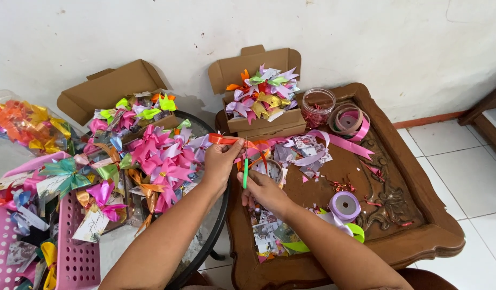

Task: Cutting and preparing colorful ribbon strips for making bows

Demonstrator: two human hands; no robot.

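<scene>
Orange ribbon [226, 139], glossy, narrow, pinched by left hand [220, 161], right hand [261, 189] gripping green-handled, seemingly scissors [245, 171]

You've got two brown cardboard boxes against the wall, lids flipped up: one [266, 124] on the carved wooden table, stuffed with ribbon bows, the other [105, 88] off to your left. A small clear round jar [318, 107] sits just beside the first box.
</scene>
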